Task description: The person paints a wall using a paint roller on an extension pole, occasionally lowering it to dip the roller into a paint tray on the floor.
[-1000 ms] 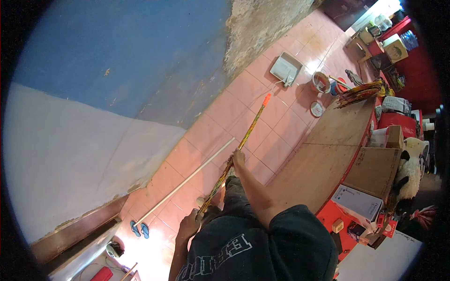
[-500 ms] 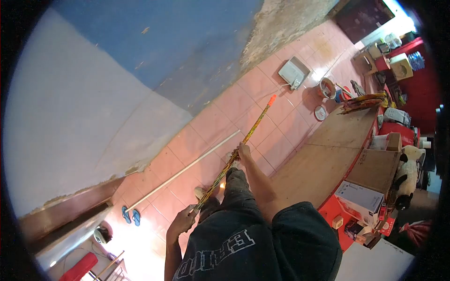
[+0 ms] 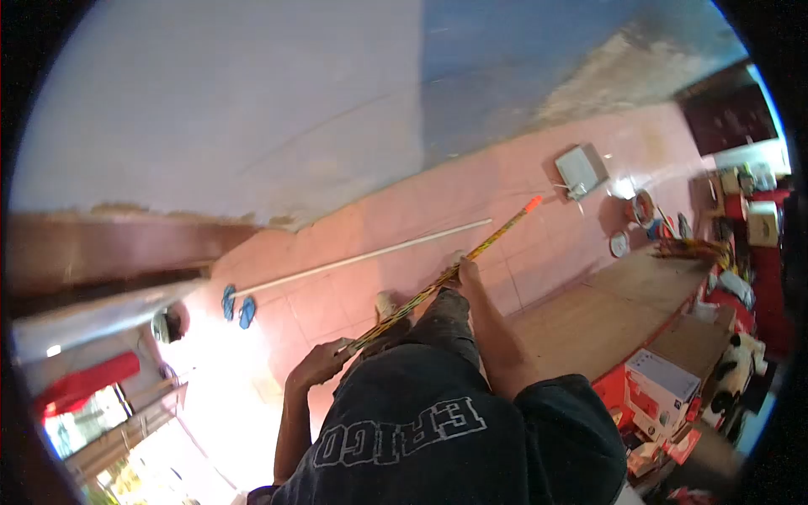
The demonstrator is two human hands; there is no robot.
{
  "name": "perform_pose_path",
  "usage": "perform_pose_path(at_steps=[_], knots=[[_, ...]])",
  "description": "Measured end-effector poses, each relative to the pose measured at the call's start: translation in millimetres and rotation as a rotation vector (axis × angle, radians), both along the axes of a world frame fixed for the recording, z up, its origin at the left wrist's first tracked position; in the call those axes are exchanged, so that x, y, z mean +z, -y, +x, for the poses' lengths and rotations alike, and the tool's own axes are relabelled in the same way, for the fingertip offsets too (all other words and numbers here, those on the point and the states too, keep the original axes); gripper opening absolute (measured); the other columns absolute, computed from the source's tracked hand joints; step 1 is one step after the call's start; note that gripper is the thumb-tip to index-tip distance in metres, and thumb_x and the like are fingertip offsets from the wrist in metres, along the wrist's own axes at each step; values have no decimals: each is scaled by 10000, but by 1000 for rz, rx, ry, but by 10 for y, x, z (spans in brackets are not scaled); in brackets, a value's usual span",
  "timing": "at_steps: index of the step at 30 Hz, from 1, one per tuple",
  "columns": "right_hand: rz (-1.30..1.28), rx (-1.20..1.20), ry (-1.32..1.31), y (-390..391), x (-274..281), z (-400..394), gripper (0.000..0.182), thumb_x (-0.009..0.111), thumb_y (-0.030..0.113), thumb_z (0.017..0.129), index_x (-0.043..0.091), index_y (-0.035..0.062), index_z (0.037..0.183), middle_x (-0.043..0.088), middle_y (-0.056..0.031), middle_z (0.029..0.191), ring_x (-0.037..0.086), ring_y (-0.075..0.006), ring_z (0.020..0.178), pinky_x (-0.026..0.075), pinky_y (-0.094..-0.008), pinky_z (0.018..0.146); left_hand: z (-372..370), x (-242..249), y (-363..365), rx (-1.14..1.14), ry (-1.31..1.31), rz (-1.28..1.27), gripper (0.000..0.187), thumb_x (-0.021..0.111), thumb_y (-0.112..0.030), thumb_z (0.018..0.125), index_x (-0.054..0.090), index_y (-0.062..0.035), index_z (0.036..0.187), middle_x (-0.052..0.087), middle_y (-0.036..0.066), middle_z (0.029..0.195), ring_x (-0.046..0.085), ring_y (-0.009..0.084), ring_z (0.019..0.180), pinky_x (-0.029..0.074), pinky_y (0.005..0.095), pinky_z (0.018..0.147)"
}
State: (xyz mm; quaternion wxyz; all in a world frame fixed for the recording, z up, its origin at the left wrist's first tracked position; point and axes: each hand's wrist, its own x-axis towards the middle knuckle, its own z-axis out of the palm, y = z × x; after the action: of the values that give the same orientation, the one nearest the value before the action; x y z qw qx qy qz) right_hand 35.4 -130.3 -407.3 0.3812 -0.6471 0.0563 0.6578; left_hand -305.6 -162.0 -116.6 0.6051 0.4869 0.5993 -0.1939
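Note:
Across the front of my body runs a long yellow-and-dark patterned pole [image 3: 497,236] with an orange tip, slanting up to the right. Its lower end is in my left hand [image 3: 322,362], whose fingers are closed around it by my hip. Further up, my right hand [image 3: 468,271] is wrapped around the shaft, in front of my leg. On the tiled floor beyond lies a thin white pole [image 3: 362,257], apart from both hands.
A partly painted wall [image 3: 505,76] rises ahead. Blue flip-flops [image 3: 246,313] lie at the left. A paint tray [image 3: 581,171], a bucket [image 3: 641,208] and a white lid [image 3: 619,244] are on the floor at right. A wooden board [image 3: 589,316] and several boxes [image 3: 662,387] line my right side.
The view has turned, so the wall and floor items appear shifted and rotated, with more of the bright doorway showing at lower left. Both hands keep hold of the patterned pole.

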Motion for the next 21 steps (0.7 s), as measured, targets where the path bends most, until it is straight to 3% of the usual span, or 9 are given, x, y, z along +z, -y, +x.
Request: perform_pose_path(at_steps=[3, 4, 6, 8, 13, 17, 21], knots=[[-101, 59, 42, 111, 23, -304, 464, 341, 418, 1027, 529, -3, 976, 656, -176, 815, 681, -341, 692, 595, -492, 594, -349, -27, 214, 52, 12, 5, 454, 459, -500, 994, 592, -187, 1295, 538, 3, 677, 485, 97, 508, 429, 262, 444], [-97, 104, 20, 187, -16, -382, 471, 345, 418, 1026, 543, -6, 970, 661, -174, 801, 682, -335, 666, 591, -474, 559, -421, 84, 250, 45, 9, 47, 501, 444, -504, 993, 618, -109, 1248, 644, 80, 783, 593, 171, 614, 505, 337, 596], [-98, 171, 7, 361, -270, -486, 479, 350, 418, 1025, 557, -9, 965, 666, -171, 786, 682, -328, 640, 588, -456, 524, -704, 47, 392, 28, -12, 35, 452, 468, -455, 998, 630, -103, 1231, 642, 76, 755, 589, 162, 601, 493, 329, 574], [-16, 387, 105, 467, -574, -620, 482, 371, 435, 1020, 575, 2, 965, 668, -156, 761, 676, -300, 595, 577, -434, 474, -940, 99, 519, 91, -15, 40, 374, 526, -380, 992, 659, -91, 1190, 616, 60, 688, 561, 134, 557, 471, 300, 532], [-64, 549, -145, 503, 281, -947, 487, 413, 468, 1007, 586, 13, 997, 671, -151, 749, 686, -278, 619, 593, -436, 528, -1407, 172, 835, 247, -16, 77, 259, 614, -274, 969, 694, -90, 1134, 562, 2, 606, 493, 74, 512, 421, 270, 480], [-144, 711, -136, 533, 435, -1196, 525, 462, 508, 986, 590, 0, 1014, 665, -148, 739, 689, -273, 630, 604, -426, 583, -1638, 411, 851, 288, -168, -24, 275, 620, -289, 961, 699, -82, 1123, 555, 18, 568, 478, 73, 448, 396, 247, 401], [-173, 822, -187, 509, 482, -1284, 564, 487, 544, 968, 589, -9, 1015, 660, -139, 731, 688, -265, 629, 603, -423, 581, -1778, 544, 891, 318, -194, -54, 330, 623, -333, 944, 703, -60, 1112, 567, 33, 547, 495, 84, 422, 402, 266, 405]])
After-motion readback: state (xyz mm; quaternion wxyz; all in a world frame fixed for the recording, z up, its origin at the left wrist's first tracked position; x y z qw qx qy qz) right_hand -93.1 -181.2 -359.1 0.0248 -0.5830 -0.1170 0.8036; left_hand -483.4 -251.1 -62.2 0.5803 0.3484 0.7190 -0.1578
